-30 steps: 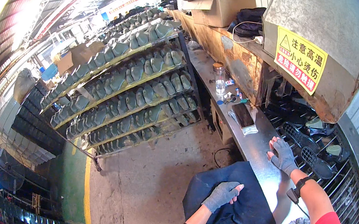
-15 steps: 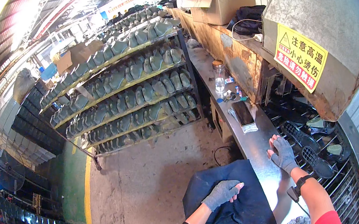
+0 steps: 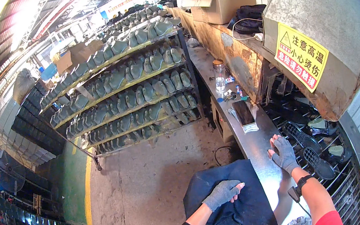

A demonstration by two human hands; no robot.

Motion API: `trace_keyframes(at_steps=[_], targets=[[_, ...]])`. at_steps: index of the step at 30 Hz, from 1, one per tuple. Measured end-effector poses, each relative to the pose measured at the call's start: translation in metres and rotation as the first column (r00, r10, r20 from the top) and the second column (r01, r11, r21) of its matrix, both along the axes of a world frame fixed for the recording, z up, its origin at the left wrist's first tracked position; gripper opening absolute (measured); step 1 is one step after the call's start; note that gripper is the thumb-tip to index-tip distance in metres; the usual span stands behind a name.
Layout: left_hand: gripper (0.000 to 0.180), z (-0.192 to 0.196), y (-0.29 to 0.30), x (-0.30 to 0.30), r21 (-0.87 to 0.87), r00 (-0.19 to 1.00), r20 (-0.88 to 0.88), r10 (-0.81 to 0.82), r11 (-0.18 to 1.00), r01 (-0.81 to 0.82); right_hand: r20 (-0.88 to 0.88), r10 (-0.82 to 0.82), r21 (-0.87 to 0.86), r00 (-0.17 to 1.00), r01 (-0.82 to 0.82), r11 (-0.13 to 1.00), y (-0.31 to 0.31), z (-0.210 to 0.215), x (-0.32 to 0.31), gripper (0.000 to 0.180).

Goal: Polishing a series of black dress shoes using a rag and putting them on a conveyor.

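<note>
Left hand: in a grey fingerless glove, it lies over the dark cloth on your lap, fingers curled loosely under. You show nothing in it, though the palm is turned away, so I cannot tell how far it closes.

Right hand: gloved alike, fingers slightly bent and apart, gripping nothing visible; it rests at the metal ledge on your right.

Black soles: two lie on the barred rack just right of that hand, the near sole and the far sole; you touch neither.

Surroundings: a phone lies farther along the ledge, with a clear bottle upright beyond it. A metal hood overhangs the barred rack. Ahead to your left, a shelved trolley carries rows of grey-green shoe forms.
</note>
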State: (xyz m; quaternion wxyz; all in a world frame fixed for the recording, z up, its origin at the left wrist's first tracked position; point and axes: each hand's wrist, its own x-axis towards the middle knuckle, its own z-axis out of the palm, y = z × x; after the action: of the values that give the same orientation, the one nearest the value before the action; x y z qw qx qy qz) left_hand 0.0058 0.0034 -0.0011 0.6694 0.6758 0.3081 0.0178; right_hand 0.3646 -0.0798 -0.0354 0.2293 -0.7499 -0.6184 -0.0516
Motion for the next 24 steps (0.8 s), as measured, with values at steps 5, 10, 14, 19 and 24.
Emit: trace_keyframes(at_steps=[5, 10, 14, 19, 24], targets=[[0.049, 0.002, 0.003, -0.001, 0.008, 1.0, 0.006, -0.016, 1.0, 0.016, -0.003, 0.005, -0.016, 1.0, -0.005, 1.0, 0.001, 0.003, -0.002, 0.061], [0.048, 0.001, 0.004, 0.0, 0.034, 1.0, -0.02, -0.023, 0.999, 0.024, -0.001, 0.017, 0.005, 1.0, -0.017, 1.0, 0.003, 0.005, -0.001, 0.06], [0.048, -0.003, 0.003, 0.002, 0.014, 1.0, -0.009, -0.007, 1.0, 0.007, -0.001, 0.013, 0.003, 1.0, -0.013, 1.0, 0.001, 0.0, 0.0, 0.06], [0.047, 0.002, 0.001, 0.001, 0.032, 1.0, -0.014, -0.011, 0.999, 0.011, 0.009, 0.024, 0.028, 1.0, -0.024, 0.999, 0.001, -0.001, 0.002, 0.06], [0.047, 0.004, -0.001, 0.001, 0.039, 1.0, -0.024, -0.005, 0.999, 0.006, 0.036, 0.036, 0.063, 0.999, -0.038, 0.997, 0.001, -0.003, 0.002, 0.06]])
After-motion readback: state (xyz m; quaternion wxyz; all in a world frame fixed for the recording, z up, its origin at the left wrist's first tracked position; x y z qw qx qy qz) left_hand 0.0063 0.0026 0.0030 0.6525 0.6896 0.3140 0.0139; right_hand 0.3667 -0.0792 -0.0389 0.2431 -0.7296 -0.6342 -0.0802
